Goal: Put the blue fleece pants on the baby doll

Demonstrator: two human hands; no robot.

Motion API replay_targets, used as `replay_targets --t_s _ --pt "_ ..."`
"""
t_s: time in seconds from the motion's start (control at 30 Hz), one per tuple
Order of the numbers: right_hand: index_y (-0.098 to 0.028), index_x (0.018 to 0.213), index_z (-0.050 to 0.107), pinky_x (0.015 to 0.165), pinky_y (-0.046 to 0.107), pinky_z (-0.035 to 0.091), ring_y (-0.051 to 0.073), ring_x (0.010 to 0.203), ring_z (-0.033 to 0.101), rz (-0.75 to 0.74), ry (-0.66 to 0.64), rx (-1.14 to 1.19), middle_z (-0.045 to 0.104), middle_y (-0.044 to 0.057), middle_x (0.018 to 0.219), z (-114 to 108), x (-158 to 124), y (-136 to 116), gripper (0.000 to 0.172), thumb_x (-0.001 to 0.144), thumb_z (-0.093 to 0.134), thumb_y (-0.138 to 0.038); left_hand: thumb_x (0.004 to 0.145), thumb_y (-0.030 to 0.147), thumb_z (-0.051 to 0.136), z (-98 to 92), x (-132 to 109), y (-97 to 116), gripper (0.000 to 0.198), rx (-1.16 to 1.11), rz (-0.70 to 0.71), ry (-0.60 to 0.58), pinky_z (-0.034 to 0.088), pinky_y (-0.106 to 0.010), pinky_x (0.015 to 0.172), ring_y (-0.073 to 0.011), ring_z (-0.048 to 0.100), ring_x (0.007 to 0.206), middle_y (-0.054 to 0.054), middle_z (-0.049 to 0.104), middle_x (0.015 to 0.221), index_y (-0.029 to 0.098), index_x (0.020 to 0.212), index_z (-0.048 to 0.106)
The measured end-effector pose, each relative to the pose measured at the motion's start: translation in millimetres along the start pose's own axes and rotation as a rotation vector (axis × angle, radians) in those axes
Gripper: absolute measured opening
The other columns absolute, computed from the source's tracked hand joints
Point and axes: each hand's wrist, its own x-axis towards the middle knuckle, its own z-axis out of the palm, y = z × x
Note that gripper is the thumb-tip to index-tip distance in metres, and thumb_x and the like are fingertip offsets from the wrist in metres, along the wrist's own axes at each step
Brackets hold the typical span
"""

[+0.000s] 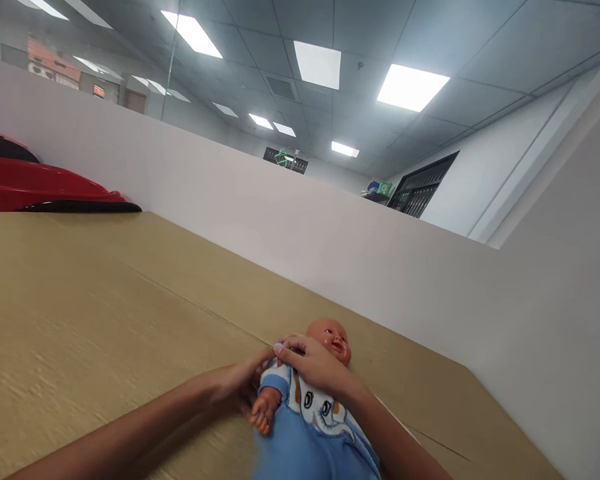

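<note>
A baby doll (329, 333) lies face up on the wood-patterned surface, its head pointing away from me. It wears a blue and white outfit (305, 450) with a cartoon animal face on the chest. My left hand (245, 383) is at the doll's shoulder on the left, beside the short sleeve (275, 379); its fingers are partly hidden. Across the upper chest reaches my right hand (313, 363), fingers bent at the same shoulder and gripping the cloth near the collar. The doll's bare forearm (266, 408) sticks out of the sleeve. Its lower body runs out of view.
A low white wall (280, 220) borders the wood-patterned surface (105, 320) at the back and right. A glossy red object with black edging (45, 183) stands at the far left. Beyond the wall are ceiling lights and a dark barred window (423, 185).
</note>
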Motion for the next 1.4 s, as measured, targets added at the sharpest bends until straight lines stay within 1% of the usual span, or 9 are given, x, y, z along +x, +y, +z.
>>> replay_targets --t_s 0.1,0.3,0.5,0.63,0.73,0.83,1.0,1.17,1.4 --pt "-0.019 0.086 0.074 0.089 0.034 0.049 0.024 0.098 0.071 0.081 0.117 -0.137 0.080 0.007 0.100 7 -2 -7 0.036 0.102 0.050 -0.040 0.068 0.097 0.058 1.6 -16 17 0.083 0.004 -0.050 -0.028 0.049 -0.030 0.064 -0.0235 0.065 0.068 -0.006 0.069 0.073 0.017 0.088 0.065" --pt "-0.017 0.085 0.070 0.067 0.032 0.035 0.022 0.083 0.066 0.255 0.273 -0.472 0.079 0.009 0.091 23 7 -25 0.019 0.094 0.058 -0.028 0.072 0.064 0.078 16.7 -30 28 0.065 0.120 0.091 0.138 0.046 -0.028 0.062 -0.0184 0.065 0.066 0.006 0.063 0.083 0.027 0.109 0.039" --pt "-0.017 0.112 0.072 0.074 0.034 0.041 0.029 0.099 0.075 0.249 0.208 -0.715 0.081 0.016 0.109 36 14 -30 0.023 0.100 0.054 -0.020 0.055 0.031 0.072 -1.0 -27 22 0.084 0.297 0.100 0.091 0.040 -0.024 0.050 -0.0193 0.062 0.063 0.005 0.068 0.075 0.021 0.127 0.031" --pt "-0.015 0.116 0.076 0.080 0.038 0.048 0.036 0.106 0.076 0.322 0.218 -0.833 0.081 0.021 0.110 17 9 -17 0.030 0.100 0.051 -0.012 0.054 0.024 0.062 -19.5 -45 46 0.098 0.547 -0.046 -0.059 0.039 -0.023 0.036 -0.0196 0.055 0.042 0.008 0.066 0.063 0.020 0.143 0.022" --pt "-0.014 0.113 0.079 0.083 0.041 0.051 0.038 0.110 0.075 0.386 0.257 -0.869 0.079 0.024 0.113 -3 5 -9 0.034 0.095 0.051 -0.006 0.055 0.026 0.060 -34.8 -60 68 0.097 0.666 -0.107 -0.130 0.050 -0.029 0.036 -0.0198 0.060 0.045 0.004 0.068 0.080 0.025 0.147 0.029" --pt "-0.015 0.112 0.080 0.082 0.043 0.052 0.039 0.108 0.075 0.420 0.287 -0.853 0.079 0.024 0.116 -14 1 -6 0.036 0.092 0.052 -0.004 0.067 0.034 0.063 -57.0 -66 75 0.078 0.795 0.006 -0.062 0.052 -0.028 0.043 -0.0172 0.061 0.055 0.002 0.066 0.097 0.030 0.143 0.046" --pt "-0.014 0.103 0.080 0.085 0.044 0.052 0.040 0.107 0.074 0.394 0.281 -0.731 0.080 0.022 0.109 -18 -11 -1 0.020 0.088 0.066 -0.014 0.080 0.037 0.060 -88.3 -56 58 0.052 0.891 0.235 -0.018 0.054 -0.031 0.088 -0.0264 0.065 0.109 -0.003 0.071 0.120 0.025 0.131 0.060" --pt "-0.022 0.115 0.075 0.090 0.036 0.054 0.025 0.105 0.074 0.285 0.228 -0.474 0.080 0.008 0.114 -20 -35 9 0.028 0.101 0.060 -0.040 0.077 0.033 0.059 -94.4 -49 45 0.053 0.942 0.233 -0.008 0.052 -0.033 0.089 -0.0301 0.066 0.109 -0.006 0.071 0.122 0.021 0.128 0.063" --pt "-0.021 0.116 0.069 0.100 0.044 0.055 0.029 0.111 0.071 0.174 0.399 -0.014 0.077 0.011 0.116 -19 -111 38 0.047 0.104 0.047 -0.061 0.089 0.038 0.061 -92.0 -46 41 0.046 1.054 0.357 0.031 0.046 -0.045 0.111 -0.0356 0.058 0.126 -0.013 0.064 0.135 0.021 0.132 0.064"
